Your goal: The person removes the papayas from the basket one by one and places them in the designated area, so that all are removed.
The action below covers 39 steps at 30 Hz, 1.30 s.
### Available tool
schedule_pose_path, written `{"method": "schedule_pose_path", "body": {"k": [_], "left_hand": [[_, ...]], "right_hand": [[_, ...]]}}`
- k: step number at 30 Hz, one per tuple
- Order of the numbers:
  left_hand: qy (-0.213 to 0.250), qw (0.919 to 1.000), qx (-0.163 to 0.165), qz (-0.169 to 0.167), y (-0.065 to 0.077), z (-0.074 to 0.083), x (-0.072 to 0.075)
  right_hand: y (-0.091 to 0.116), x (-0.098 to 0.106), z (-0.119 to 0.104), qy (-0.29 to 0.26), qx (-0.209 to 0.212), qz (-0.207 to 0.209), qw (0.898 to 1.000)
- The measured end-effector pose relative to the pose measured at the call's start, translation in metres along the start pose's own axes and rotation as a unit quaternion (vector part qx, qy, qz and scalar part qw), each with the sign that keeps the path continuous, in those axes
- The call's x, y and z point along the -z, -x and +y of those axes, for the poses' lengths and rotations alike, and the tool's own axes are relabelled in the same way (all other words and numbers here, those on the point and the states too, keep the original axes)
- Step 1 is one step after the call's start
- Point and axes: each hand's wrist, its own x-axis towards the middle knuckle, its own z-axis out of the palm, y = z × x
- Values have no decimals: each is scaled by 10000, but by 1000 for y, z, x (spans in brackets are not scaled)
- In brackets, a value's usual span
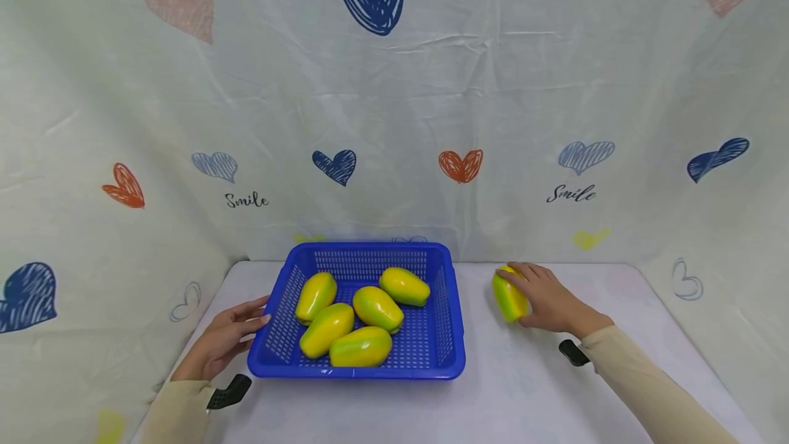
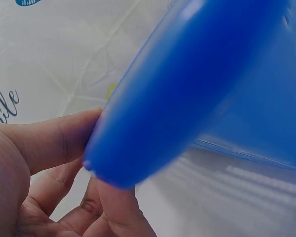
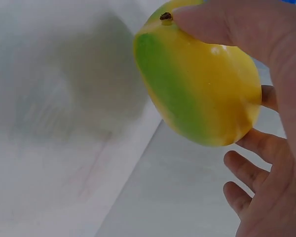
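A blue plastic basket (image 1: 431,341) with perforated walls stands on the table, several yellow-green papayas (image 1: 360,347) lying inside it. At its left side, my left hand (image 1: 229,334) pinches the rim; the left wrist view shows the thumb on the outside of the blue rim (image 2: 153,113) and fingertips under it. To the right of the basket, my right hand (image 1: 548,297) grips another papaya (image 1: 510,297). In the right wrist view the thumb presses beside the brown stem of this papaya (image 3: 202,89), and fingers reach round its far side.
The white table (image 1: 493,396) ends at a hanging cloth (image 1: 394,122) printed with hearts and "Smile", which encloses the back and sides. A dark wrist device (image 1: 229,392) sits at the left cuff, another dark device (image 1: 573,353) at the right cuff.
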Motion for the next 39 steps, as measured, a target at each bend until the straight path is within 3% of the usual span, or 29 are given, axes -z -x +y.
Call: {"method": "schedule_pose_path", "body": {"k": [21,39], "left_hand": [[108,9999,46,82,1,-2,-4],[196,9998,53,89,1,-1,-3]], "right_hand": [[-10,-11,16,-621,-552,-615,9946],[-14,-9,19,-966,-667,-871,9893]]}}
